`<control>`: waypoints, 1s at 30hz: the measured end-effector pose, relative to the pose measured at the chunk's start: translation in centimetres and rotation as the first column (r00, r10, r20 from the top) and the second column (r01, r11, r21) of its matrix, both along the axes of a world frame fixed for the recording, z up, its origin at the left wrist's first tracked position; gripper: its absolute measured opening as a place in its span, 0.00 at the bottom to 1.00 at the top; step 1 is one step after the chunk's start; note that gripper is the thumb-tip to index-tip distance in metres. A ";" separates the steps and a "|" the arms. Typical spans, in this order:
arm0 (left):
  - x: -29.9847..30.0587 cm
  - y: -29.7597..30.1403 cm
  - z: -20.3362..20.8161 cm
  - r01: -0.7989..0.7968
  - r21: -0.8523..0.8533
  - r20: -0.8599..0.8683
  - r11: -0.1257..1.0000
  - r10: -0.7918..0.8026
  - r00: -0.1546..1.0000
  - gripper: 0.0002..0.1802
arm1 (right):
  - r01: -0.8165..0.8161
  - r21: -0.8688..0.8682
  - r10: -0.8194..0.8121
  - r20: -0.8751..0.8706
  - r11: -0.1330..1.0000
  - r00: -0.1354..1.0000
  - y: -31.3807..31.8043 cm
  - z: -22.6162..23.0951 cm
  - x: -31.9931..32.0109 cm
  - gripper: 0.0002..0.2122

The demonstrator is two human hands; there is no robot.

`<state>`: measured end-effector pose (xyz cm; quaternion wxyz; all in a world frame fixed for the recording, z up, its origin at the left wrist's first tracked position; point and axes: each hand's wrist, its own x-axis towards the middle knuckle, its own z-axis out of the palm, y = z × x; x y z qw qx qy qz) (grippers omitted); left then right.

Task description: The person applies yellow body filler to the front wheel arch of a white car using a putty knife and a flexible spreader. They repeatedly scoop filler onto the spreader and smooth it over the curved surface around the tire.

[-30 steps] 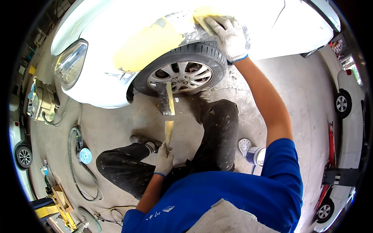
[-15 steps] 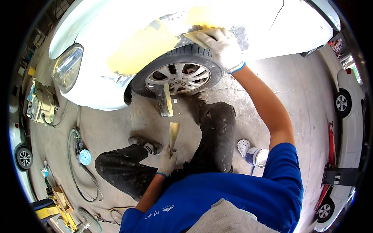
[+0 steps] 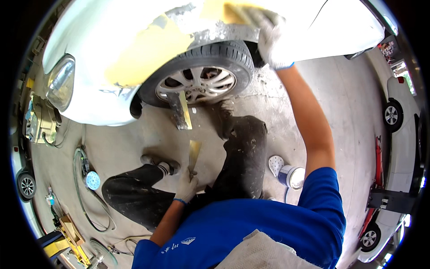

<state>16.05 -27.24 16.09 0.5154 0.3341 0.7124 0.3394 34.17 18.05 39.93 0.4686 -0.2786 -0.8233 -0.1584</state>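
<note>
white, glossy car fender point(image 3: 96, 42) carries matte yellow filler point(image 3: 150, 54); the cloth-gloved left hand point(image 3: 186, 186), fingers closed, grips a flat, yellow-smeared scraper point(image 3: 194, 153) pointing toward the silver-spoked, black-tyred wheel point(image 3: 197, 86); the cloth-gloved right hand point(image 3: 273, 45), blurred, has its fingers bent over a flat, yellowish spreader point(image 3: 244, 15) at the fender.

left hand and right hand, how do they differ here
The left hand is low, near the lap; the right hand is raised to the white car.
The left hand holds a yellowish scraper clear of the car; the right hand holds a flat spreader at a yellow patch.
The left hand looks fairly sharp; the right hand is blurred.
Both wear pale, blue-edged gloves.
</note>
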 end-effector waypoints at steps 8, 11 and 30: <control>0.9 0.5 0.0 0.036 -0.008 -0.005 0.999 -0.036 0.999 0.26 | 0.054 0.088 -0.057 0.025 0.995 0.998 -0.6 -6.9 -0.3 0.31; 0.2 0.4 -0.5 0.021 0.005 0.007 1.000 -0.021 1.000 0.29 | -0.023 0.021 0.023 0.017 1.000 1.000 -2.9 -6.2 -0.4 0.29; -0.8 -0.2 0.3 0.099 -0.081 0.010 0.992 -0.098 0.995 0.30 | 0.141 0.197 -0.106 -0.181 0.970 0.978 -0.2 -5.4 -2.9 0.24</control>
